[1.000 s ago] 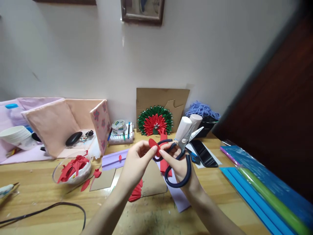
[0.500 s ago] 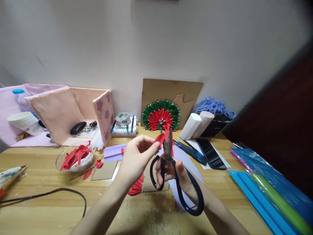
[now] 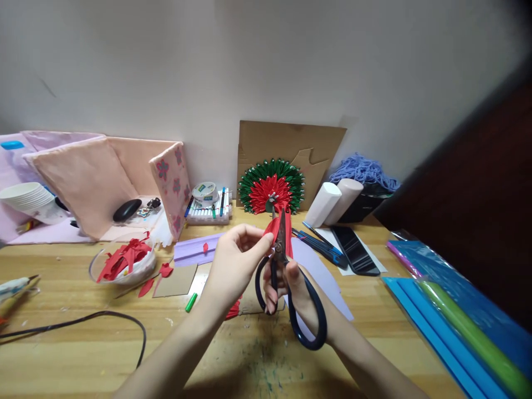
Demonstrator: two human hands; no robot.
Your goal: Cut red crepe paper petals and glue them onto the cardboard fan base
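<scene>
Held: red paper (image 3: 272, 228), pinched in left hand (image 3: 233, 266) grip at fingertips, above surface (image 3: 83, 354), mid-frame. Scissors (image 3: 281, 252) just right of paper, blades touching it, nearly closed; long axis upright, tips pointing away toward wall. Right hand (image 3: 297, 293) grip clenched through handles, below paper; left hand nearer it. Purple sheet (image 3: 322, 274) lay beneath; bowl (image 3: 100, 271) of red scraps well left.
</scene>
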